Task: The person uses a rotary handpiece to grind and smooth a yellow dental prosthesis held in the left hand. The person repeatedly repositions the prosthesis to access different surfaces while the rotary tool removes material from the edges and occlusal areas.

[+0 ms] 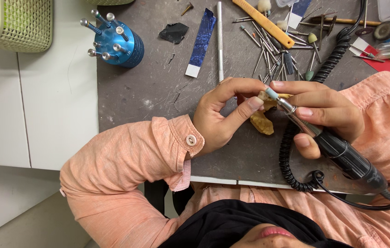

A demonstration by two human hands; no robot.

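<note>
**Hands.** The left hand (220, 119) is closed in a pinch, thumb and forefinger gripping a small tan piece (262, 96) just above the bench (149, 92), near the middle of the scene. The right hand (323, 112) is closed around a black handpiece (346, 158), held like a pen, with its shaft running up and left between the fingers.

**Contact.** The pale blue bit (271, 93) at the handpiece's end lies against the right side of the piece — touching, as far as the view shows. Whether the bit is turning cannot be told.

**Surroundings.** A yellowish lump (262, 123) rests on the bench directly below the piece, partly hidden by the fingers. A black coiled cord (330, 64) runs from the far right round behind the right hand. Loose burrs (268, 55) lie scattered at the far side, and a blue stand (121, 43) holding more of them sits at the far left.

**Progress.** Judged from this view, work on the piece is under way — tool and piece are engaged. The fingers cover most of the piece, so how much of its surface is finished or left cannot be told.
</note>
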